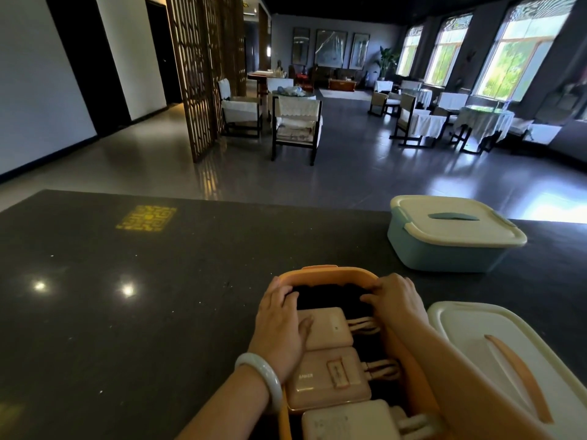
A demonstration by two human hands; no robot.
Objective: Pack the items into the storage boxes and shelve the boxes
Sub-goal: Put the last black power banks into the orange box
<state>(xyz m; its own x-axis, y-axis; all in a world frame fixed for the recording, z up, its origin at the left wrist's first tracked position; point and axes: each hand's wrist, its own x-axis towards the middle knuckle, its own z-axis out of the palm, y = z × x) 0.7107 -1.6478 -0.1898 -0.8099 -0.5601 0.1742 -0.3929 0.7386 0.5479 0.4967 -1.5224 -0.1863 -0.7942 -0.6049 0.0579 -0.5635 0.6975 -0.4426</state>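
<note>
Nearest to us, at the bottom edge, lies a pale power bank (pixel 346 422) with its cable, the last in a row of three inside the orange storage box (pixel 336 273) that stands open on the dark bench (pixel 127 312). Going from the left, we see first a yellow patch of light (pixel 146 218) on the bench, far from the box. Then comes our left hand (pixel 281 325), with a pale bangle (pixel 262 377) on the wrist; its fingers are nearly straight and lie flat, pressing on the far power bank (pixel 330 328) and on the dark items (pixel 330 298) at the back of the box, without gripping anything. Between the far and the near one is the middle power bank (pixel 330 379). Our right hand (pixel 395 300) lies on the right side of the box, its fingers loosely bent over the rim and touching the dark items; it also seems to hold nothing. Further right, the white lid with the orange handle (pixel 495 354) lies just beside the box, not yet on it. Behind it stands the blue storage box (pixel 451 236), already closed with its lid. We judge that packing is almost finished: the orange box looks full, but it must still get its lid, and both boxes are not yet shelved; we see no shelf in this view
</note>
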